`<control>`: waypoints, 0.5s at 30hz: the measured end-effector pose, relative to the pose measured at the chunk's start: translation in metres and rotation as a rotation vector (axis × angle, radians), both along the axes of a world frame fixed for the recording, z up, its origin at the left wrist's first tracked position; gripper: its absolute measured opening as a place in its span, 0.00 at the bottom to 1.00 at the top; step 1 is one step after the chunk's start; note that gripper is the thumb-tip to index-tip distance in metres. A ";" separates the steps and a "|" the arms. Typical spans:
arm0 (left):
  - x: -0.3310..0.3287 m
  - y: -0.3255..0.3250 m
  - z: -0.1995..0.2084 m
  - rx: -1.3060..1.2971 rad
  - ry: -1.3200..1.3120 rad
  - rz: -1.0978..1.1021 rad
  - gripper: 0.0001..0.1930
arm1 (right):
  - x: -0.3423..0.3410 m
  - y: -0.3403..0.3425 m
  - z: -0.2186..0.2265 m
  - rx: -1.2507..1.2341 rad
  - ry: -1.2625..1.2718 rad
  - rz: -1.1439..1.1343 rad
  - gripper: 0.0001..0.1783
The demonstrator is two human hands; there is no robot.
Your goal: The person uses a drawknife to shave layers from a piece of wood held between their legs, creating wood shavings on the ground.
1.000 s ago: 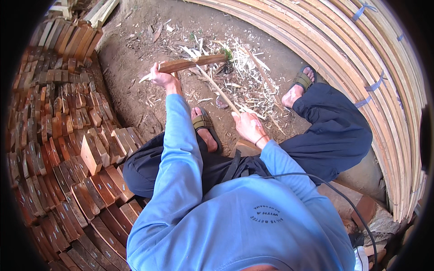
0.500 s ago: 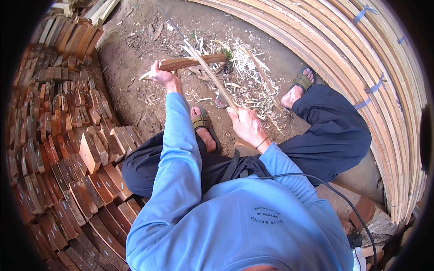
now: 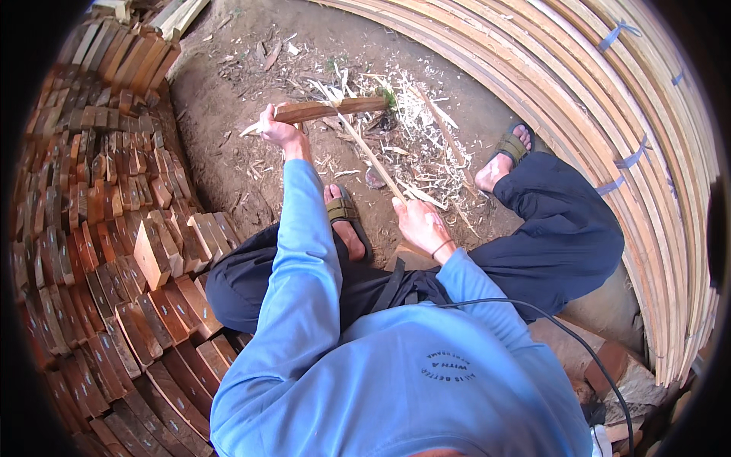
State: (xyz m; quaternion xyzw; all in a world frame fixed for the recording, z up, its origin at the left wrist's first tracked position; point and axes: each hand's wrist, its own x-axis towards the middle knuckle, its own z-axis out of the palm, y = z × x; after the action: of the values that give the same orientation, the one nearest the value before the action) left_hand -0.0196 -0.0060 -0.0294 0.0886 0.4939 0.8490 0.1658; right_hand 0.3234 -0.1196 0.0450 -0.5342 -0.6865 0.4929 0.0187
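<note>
My left hand is closed around the near-left end of a thick brown wooden bar, held out ahead of me above the ground. A pale pointed sliver juts out past that hand; what it belongs to is hidden. My right hand grips the near end of a long, thin pale wooden stick. The stick slants up and left and meets the bar near its middle. Pale curls of wood stand at that crossing. Whether a blade sits there cannot be made out.
A heap of wood shavings lies on the dirt floor between my sandalled feet. Stacked cut wood blocks rise on my left. Long bent strips tied with blue bands curve along my right. A black cable runs beside my right arm.
My right hand has moved slightly down and right, drawing the stick back toward me, so much less of it reaches past the bar. A curled shaving now shows beside my right hand.
</note>
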 end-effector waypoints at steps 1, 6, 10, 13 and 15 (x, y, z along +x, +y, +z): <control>-0.003 -0.002 -0.001 -0.003 0.022 -0.002 0.11 | -0.004 0.001 0.019 0.051 0.039 -0.016 0.26; 0.007 0.006 0.009 0.022 0.003 0.016 0.08 | -0.007 -0.005 0.013 0.139 0.106 -0.046 0.31; -0.001 0.008 0.011 0.023 0.004 0.049 0.09 | -0.003 -0.001 -0.003 0.134 0.052 -0.018 0.34; 0.007 0.008 0.016 0.025 0.016 0.033 0.08 | -0.007 0.003 0.037 0.181 0.135 -0.062 0.33; 0.017 0.010 0.022 0.047 0.035 0.032 0.07 | -0.009 -0.001 0.035 0.213 0.141 -0.083 0.33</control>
State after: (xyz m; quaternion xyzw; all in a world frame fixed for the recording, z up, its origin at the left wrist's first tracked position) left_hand -0.0024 0.0044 -0.0070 0.0994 0.4782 0.8611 0.1413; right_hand 0.3146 -0.1205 0.0796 -0.5213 -0.7091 0.4524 0.1437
